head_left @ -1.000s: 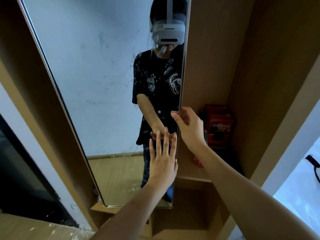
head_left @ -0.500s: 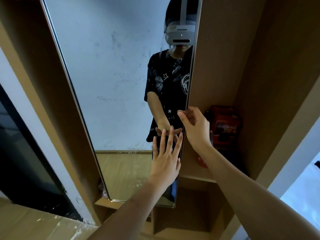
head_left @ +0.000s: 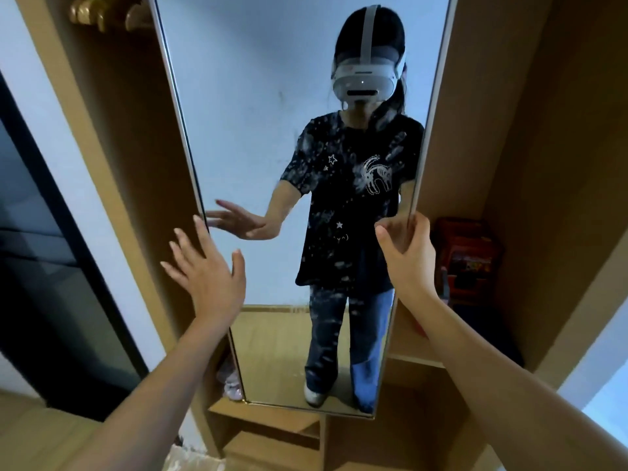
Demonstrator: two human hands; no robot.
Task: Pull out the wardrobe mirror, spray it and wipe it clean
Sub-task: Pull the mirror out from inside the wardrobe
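Observation:
A tall, narrow wardrobe mirror stands out of the wooden wardrobe and faces me almost square on. Its glass is speckled with white smudges and reflects a person wearing a white headset. My right hand grips the mirror's right edge at mid height, fingers curled round the frame. My left hand is spread flat with straight fingers at the mirror's left edge, the fingertips by the frame; I cannot tell whether they touch it. No spray bottle or cloth is in view.
The wardrobe's open wooden compartments flank the mirror. A red box sits on a shelf to the right. Lower shelves lie under the mirror. A dark panel stands at the far left, and hangers hang at the top left.
The mirror has swung round from a slant to face me. My left hand has moved from near the right edge across to the left edge. My right hand keeps its grip.

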